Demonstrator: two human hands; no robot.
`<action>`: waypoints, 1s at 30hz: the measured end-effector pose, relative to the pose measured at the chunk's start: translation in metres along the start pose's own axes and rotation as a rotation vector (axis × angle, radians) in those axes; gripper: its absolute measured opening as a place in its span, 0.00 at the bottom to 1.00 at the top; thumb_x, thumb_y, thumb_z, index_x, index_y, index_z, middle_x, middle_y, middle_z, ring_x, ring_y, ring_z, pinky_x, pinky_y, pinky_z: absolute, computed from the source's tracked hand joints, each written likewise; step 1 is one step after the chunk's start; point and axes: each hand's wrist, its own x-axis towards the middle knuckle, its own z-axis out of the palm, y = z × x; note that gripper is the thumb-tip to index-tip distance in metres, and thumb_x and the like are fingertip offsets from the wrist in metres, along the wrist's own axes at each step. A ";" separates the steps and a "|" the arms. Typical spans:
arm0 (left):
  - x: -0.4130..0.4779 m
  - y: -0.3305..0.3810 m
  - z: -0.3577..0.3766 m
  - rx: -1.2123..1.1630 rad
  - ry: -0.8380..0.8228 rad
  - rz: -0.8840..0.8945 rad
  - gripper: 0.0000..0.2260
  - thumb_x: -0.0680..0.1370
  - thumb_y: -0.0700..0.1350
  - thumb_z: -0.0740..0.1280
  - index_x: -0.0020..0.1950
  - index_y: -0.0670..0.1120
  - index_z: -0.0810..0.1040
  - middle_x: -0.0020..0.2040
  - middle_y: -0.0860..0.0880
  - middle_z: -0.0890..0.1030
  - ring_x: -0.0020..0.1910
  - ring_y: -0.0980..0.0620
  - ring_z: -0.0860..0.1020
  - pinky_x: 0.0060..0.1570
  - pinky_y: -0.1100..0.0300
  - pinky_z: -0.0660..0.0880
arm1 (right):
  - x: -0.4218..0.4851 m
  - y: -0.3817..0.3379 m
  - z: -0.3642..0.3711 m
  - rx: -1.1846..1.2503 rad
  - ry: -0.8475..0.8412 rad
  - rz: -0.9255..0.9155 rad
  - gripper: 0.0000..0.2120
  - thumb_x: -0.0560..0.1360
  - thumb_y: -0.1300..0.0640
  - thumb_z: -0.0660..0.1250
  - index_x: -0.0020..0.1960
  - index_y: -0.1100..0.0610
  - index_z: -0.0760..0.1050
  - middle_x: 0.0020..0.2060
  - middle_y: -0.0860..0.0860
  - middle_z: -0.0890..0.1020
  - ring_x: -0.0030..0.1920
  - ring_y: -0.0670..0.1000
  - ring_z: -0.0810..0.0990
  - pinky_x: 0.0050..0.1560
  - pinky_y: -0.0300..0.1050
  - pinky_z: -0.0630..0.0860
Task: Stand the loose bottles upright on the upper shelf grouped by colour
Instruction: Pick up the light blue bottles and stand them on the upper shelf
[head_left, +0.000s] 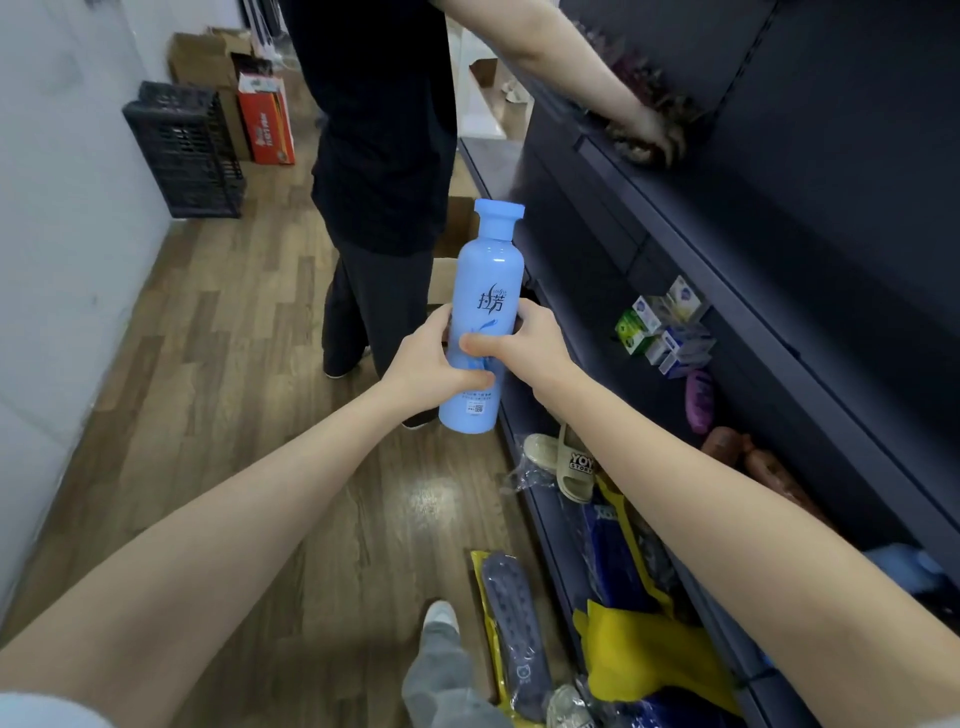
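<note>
I hold a light blue bottle (484, 291) with a blue cap upright in front of me, out over the floor beside the dark shelf unit (779, 270). My left hand (431, 358) wraps its lower left side and my right hand (524, 343) grips its right side, thumb across the front. A purple bottle (698, 397) lies on its side on a middle shelf. Reddish-brown bottles (763, 462) lie just beyond it. Another light blue bottle (909, 569) is partly hidden on that shelf at the right.
Another person in dark clothes (379, 156) stands ahead, their hand (649, 137) on the upper shelf. Small boxes (665, 327) sit on the middle shelf. Slippers (566, 462) and packaged goods fill the lowest shelf. A black crate (182, 150) and cardboard boxes line the left wall.
</note>
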 end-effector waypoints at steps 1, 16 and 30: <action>0.006 0.000 0.000 0.000 0.000 0.001 0.30 0.67 0.37 0.75 0.67 0.47 0.67 0.57 0.50 0.78 0.51 0.52 0.79 0.50 0.56 0.77 | 0.005 0.000 -0.002 0.001 0.000 -0.004 0.20 0.65 0.62 0.75 0.55 0.60 0.76 0.49 0.53 0.82 0.48 0.52 0.82 0.49 0.52 0.81; 0.113 0.020 0.017 0.036 -0.037 0.053 0.29 0.68 0.36 0.74 0.66 0.47 0.67 0.56 0.51 0.77 0.51 0.53 0.78 0.46 0.63 0.76 | 0.097 0.001 -0.051 0.027 0.029 -0.017 0.19 0.66 0.62 0.75 0.55 0.60 0.75 0.49 0.52 0.82 0.47 0.51 0.83 0.47 0.49 0.81; 0.180 0.036 0.069 0.068 -0.199 0.147 0.33 0.66 0.41 0.76 0.68 0.47 0.67 0.60 0.50 0.76 0.55 0.51 0.78 0.52 0.53 0.77 | 0.126 0.021 -0.113 0.043 0.206 0.043 0.22 0.65 0.61 0.76 0.57 0.59 0.74 0.50 0.53 0.82 0.48 0.51 0.82 0.49 0.53 0.81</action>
